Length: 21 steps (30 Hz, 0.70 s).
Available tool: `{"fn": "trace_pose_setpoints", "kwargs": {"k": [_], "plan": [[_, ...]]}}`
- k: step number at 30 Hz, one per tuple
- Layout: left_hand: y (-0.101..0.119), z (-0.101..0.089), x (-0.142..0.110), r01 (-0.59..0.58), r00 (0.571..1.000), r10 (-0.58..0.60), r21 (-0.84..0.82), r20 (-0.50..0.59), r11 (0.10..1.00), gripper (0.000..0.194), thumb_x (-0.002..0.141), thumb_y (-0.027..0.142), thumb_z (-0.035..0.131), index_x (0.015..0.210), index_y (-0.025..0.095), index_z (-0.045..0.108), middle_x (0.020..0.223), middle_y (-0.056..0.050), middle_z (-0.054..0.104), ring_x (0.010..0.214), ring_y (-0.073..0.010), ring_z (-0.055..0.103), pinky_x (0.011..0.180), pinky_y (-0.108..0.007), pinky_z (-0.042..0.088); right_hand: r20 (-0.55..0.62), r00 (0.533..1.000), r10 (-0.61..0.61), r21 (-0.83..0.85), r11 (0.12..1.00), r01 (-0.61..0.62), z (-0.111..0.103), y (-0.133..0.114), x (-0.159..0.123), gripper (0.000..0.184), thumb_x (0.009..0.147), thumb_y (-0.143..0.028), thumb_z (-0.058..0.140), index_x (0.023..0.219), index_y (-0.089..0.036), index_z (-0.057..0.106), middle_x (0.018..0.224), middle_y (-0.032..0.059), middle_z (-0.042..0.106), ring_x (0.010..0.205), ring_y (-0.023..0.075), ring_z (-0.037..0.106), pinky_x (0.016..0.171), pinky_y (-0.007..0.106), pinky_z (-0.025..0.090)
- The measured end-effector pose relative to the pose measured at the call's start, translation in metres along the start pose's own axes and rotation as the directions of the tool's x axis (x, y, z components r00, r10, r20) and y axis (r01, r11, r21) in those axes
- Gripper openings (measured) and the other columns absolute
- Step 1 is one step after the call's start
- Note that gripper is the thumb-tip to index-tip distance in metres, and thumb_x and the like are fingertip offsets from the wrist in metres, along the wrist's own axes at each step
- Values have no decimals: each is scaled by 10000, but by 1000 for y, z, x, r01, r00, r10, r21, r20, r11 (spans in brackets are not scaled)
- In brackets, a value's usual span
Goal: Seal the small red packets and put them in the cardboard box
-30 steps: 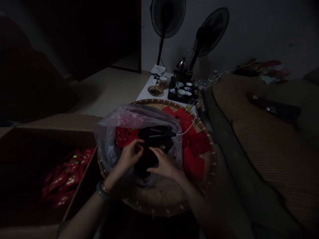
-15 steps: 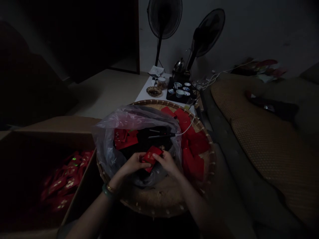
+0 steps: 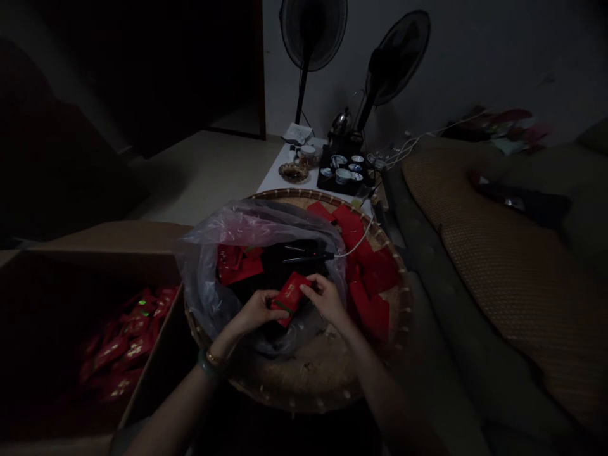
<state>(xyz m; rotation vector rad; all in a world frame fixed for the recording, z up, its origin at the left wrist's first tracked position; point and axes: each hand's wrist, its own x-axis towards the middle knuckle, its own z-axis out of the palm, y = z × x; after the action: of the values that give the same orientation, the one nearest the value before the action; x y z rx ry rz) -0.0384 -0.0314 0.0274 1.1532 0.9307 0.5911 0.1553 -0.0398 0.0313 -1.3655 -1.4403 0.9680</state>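
Observation:
Both my hands hold one small red packet (image 3: 289,296) with gold print over a round woven tray (image 3: 327,373). My left hand (image 3: 256,311) pinches its lower end; a green bangle sits on that wrist. My right hand (image 3: 325,299) grips its upper right end. Behind the packet a clear plastic bag (image 3: 223,237) lies open on the tray, with more red packets (image 3: 235,265) and a dark object with metal rods (image 3: 304,253) inside. Loose red packets (image 3: 373,278) are spread on the tray's right side.
A cardboard box (image 3: 95,253) at the left holds several red packets (image 3: 128,342). Beyond the tray a white low table (image 3: 280,180) carries a tea set (image 3: 344,170) and a kettle. Two standing fans (image 3: 313,31) are at the back. A woven mat (image 3: 503,253) lies at the right.
One second ago both hands were reaching into the bag on the dark object. They have since drawn back holding a red packet, which now stands tilted more upright between them.

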Motion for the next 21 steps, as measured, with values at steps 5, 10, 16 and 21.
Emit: {"fn": "trace_pose_setpoints", "kwargs": {"k": [5,10,16,21], "plan": [[3,-1,-1,-5,999,3,39,51,999,273,555,264,770,754,113,660,602,30,619,534,-94,518,554,-199,404,67,991,115,42,992,-118,-9,2,5,233,729,-397,591,657,-178,560,550,-42,517,461,85,456,453,203,356],[-1,-1,2,-39,998,36,60,45,997,306,573,257,759,822,115,651,666,22,634,585,-104,540,592,-204,419,104,976,189,184,961,-206,-7,1,7,254,654,-408,639,726,-184,543,617,-36,546,463,88,482,425,199,358],[-5,5,2,-46,998,40,99,58,994,384,579,263,762,911,111,646,765,-11,665,668,-131,576,667,-234,444,93,976,197,44,979,-201,8,1,2,268,592,-362,708,727,-160,596,632,-19,571,556,109,486,510,217,379],[-3,6,2,-9,999,6,83,36,996,368,635,384,723,880,114,674,725,-14,666,626,-126,563,603,-220,413,108,979,170,20,985,-174,9,2,1,232,633,-364,674,590,-154,586,550,-27,557,523,101,457,516,216,371]]}}
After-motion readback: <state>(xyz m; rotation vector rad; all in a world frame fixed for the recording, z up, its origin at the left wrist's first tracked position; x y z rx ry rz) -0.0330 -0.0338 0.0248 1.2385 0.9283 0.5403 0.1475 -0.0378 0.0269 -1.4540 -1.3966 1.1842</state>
